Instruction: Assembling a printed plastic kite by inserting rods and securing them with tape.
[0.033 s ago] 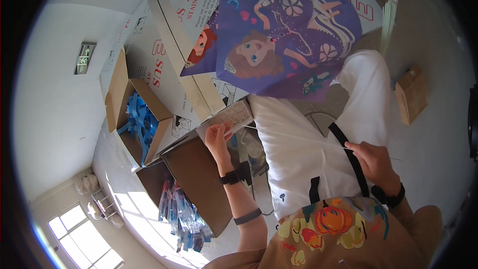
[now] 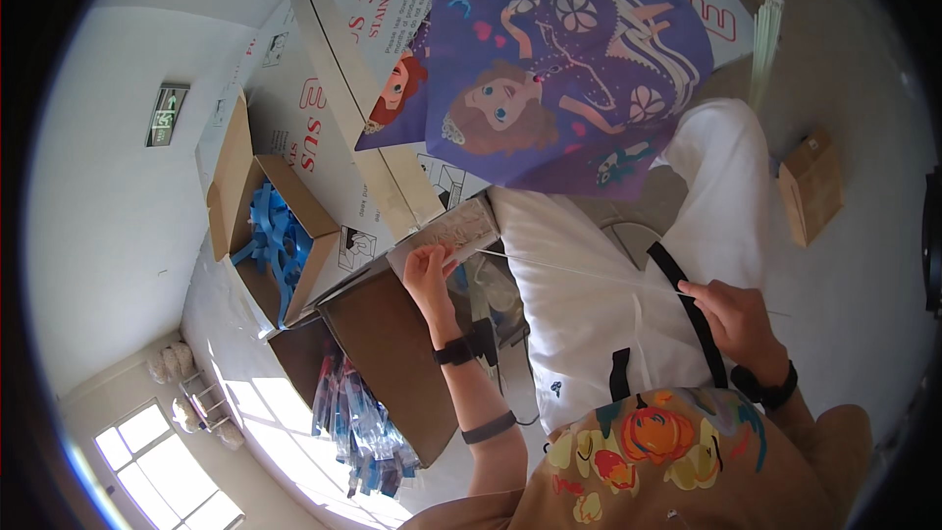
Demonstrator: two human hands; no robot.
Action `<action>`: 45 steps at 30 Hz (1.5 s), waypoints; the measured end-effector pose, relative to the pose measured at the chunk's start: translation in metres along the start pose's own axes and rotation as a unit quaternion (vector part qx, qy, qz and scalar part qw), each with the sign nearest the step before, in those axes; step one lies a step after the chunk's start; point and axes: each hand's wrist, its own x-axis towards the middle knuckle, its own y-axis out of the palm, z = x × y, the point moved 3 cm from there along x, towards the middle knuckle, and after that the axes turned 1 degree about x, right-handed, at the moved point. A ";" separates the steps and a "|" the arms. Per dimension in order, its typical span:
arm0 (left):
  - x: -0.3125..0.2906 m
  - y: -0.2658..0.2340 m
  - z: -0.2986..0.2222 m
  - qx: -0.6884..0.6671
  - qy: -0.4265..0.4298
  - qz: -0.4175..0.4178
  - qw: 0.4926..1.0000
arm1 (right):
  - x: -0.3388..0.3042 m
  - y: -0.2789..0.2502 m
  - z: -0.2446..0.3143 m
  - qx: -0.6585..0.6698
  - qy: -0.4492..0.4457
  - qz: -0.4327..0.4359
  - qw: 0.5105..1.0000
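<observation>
My right hand (image 2: 731,319) is closed round a thin white rod (image 2: 579,267), which slants across my lap with its far end close to my left hand. My left hand (image 2: 428,272) pinches with thumb and fingertips at a shallow tray (image 2: 461,228) of small pale pieces; what sits between its fingertips is too small to make out. Beyond both hands a purple printed sheet (image 2: 549,79), shaped like a kite sail with a cartoon figure on it, lies over the cardboard-topped table and hangs toward my knee.
An open carton (image 2: 319,226) of blue strips stands on the table's left. Below it, a brown box (image 2: 388,363) sits beside blue plastic packets (image 2: 358,432). A bundle of pale rods (image 2: 766,44) leans at the right, near a small cardboard box (image 2: 811,186) on the floor.
</observation>
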 end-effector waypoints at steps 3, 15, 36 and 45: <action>-0.006 0.004 -0.004 -0.153 0.006 0.054 0.987 | 0.001 0.004 0.001 0.018 -0.010 -0.001 1.000; -0.057 0.045 -0.050 -0.301 0.040 0.217 0.928 | -0.001 0.001 0.002 0.022 -0.012 0.013 1.000; -0.059 0.047 -0.048 -0.305 0.049 0.221 0.925 | -0.002 0.000 -0.002 0.022 -0.005 0.019 1.000; -0.063 0.050 -0.048 -0.299 0.053 0.228 0.925 | -0.004 0.002 -0.002 0.013 -0.006 0.024 1.000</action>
